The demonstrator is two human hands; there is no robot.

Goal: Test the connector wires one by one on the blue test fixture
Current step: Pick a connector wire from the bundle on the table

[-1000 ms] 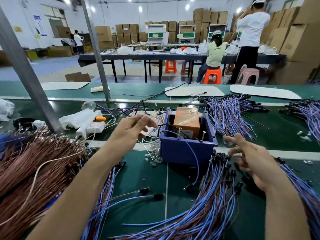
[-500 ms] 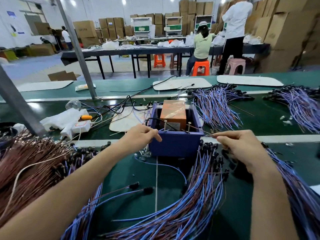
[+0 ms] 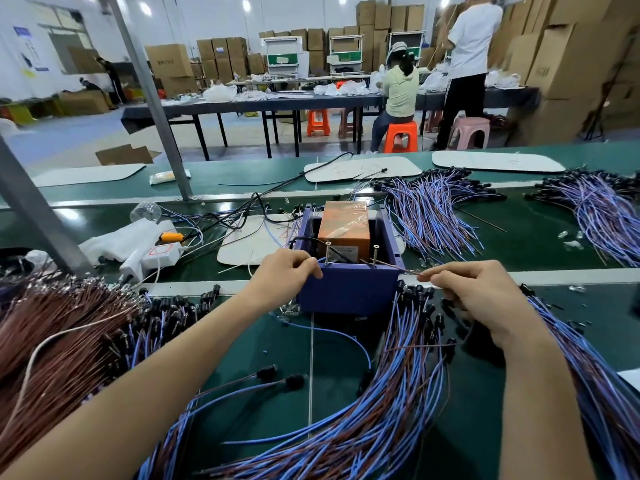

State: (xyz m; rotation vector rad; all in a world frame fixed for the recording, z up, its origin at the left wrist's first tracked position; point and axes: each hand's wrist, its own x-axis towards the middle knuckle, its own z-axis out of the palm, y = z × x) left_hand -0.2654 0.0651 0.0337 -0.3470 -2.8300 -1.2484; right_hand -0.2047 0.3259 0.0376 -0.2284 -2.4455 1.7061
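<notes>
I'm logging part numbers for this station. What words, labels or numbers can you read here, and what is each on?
None can be read with certainty.
White label on the orange box in the blue test fixture: too small.
Print on the cardboard boxes: blurred.
Blue wall poster: blurred.
Red marking on the white power strip: no legible letters.

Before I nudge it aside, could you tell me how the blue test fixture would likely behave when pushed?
The blue test fixture probably slides rather than tips: it is a squat box on the flat green bench. The orange block inside likely adds weight. Its black cable may tug back.
</notes>
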